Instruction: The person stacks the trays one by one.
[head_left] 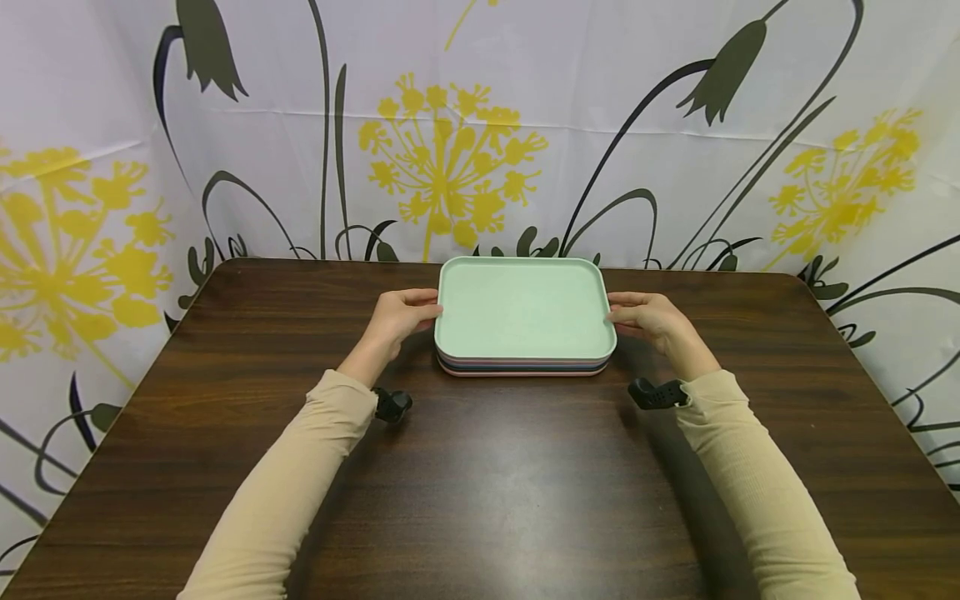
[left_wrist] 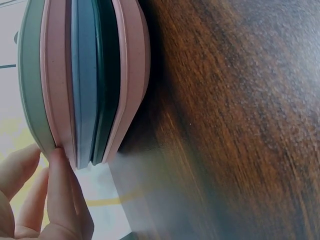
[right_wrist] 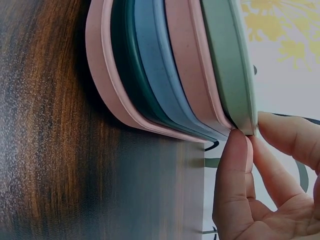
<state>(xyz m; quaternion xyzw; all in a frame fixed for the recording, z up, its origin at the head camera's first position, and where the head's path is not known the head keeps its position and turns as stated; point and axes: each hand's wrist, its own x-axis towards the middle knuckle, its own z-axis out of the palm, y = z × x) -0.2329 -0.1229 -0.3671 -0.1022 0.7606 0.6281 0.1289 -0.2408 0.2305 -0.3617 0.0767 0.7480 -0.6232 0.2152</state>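
A light green tray (head_left: 525,308) tops a stack of rectangular trays at the back middle of the table. Beneath it, the wrist views show a pink tray (left_wrist: 59,75), a blue tray (left_wrist: 84,85), a dark green tray (left_wrist: 107,80) and another pink tray (left_wrist: 134,55) at the bottom. My left hand (head_left: 401,321) pinches the light green tray's left edge, with fingertips just under its rim. At the opposite short edge, my right hand (head_left: 656,323) pinches the same tray between thumb and fingers. The light green tray sits on or very close to the pink one.
The dark wooden table (head_left: 510,483) extends in front of the stack and to both sides. A white curtain (head_left: 585,100) printed with yellow and grey-green flowers hangs right behind the table's back edge. Black cameras (head_left: 392,405) are strapped on both wrists.
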